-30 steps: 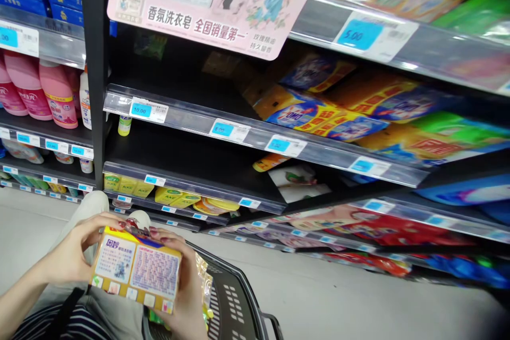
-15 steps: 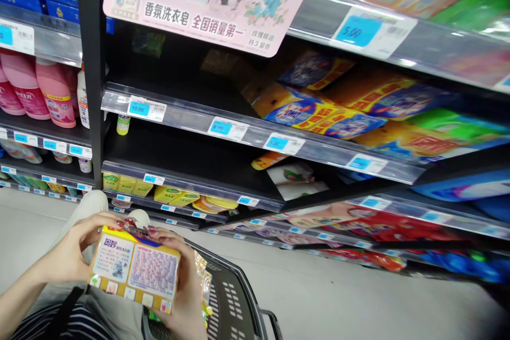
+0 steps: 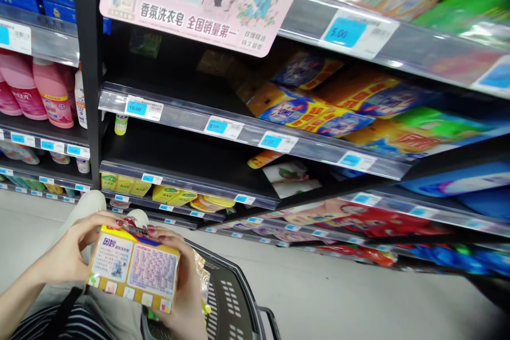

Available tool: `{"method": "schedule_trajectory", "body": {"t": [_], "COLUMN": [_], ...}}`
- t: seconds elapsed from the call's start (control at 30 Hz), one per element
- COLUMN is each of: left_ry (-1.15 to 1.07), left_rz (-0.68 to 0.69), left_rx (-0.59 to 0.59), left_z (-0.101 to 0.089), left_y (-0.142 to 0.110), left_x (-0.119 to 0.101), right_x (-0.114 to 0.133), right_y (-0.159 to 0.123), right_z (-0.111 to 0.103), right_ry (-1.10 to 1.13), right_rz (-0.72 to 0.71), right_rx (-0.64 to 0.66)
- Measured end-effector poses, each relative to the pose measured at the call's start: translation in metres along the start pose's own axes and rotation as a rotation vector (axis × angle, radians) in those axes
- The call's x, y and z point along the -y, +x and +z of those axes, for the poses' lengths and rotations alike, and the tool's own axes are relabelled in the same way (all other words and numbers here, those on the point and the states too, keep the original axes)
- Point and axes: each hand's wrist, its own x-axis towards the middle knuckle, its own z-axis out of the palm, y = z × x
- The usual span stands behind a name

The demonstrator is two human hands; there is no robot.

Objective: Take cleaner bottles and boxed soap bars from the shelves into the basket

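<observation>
Both of my hands hold a yellow printed pack of laundry soap (image 3: 133,271) above my lap, its text panel turned up toward me. My left hand (image 3: 69,247) grips the left end, fingers closed over the far edge. Around the right end, my right hand (image 3: 185,276) is wrapped, its fingertips on the far top edge. Beneath and beside the right hand stands a dark shopping basket (image 3: 229,287). Partly hidden by that hand, a shiny gold-and-yellow package (image 3: 202,276) shows in the basket.
Store shelves rise ahead, with yellow OMO packs (image 3: 314,111) at the right and pink bottles (image 3: 50,93) at the left. Yellow AXE packs (image 3: 175,195) lie low down. A pink sign (image 3: 203,10) juts out above. The basket's handle (image 3: 271,321) sticks out rightward over the pale floor.
The view has shifted slightly, so the shelves and sign sit a little farther left. Hands and soap pack stay nearly the same.
</observation>
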Motion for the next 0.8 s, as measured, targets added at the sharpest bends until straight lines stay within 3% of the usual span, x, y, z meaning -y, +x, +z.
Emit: {"method": "schedule_trajectory", "body": {"t": [0.17,0.4,0.57,0.8], "left_ry": [0.017,-0.020,-0.032,-0.003], "left_rz": [0.020,0.142,0.150,0.065], "left_rx": [-0.021,-0.085,-0.109,-0.106], "left_z": [-0.010,-0.014,-0.022,-0.037], "left_y": [0.000,0.007,-0.008,-0.032], "left_x": [0.007,0.008,0.036,0.068], "right_x": [0.000,-0.002,-0.027,-0.061], "right_y": [0.004,0.015,-0.003,-0.035], "right_z": [0.002,0.009,0.027,0.045], "right_ry": [-0.032,-0.102,-0.063,0.025], "right_rz": [-0.031,-0.200,-0.228,-0.106], "right_rx": [0.027,0.073,0.037,-0.002]}}
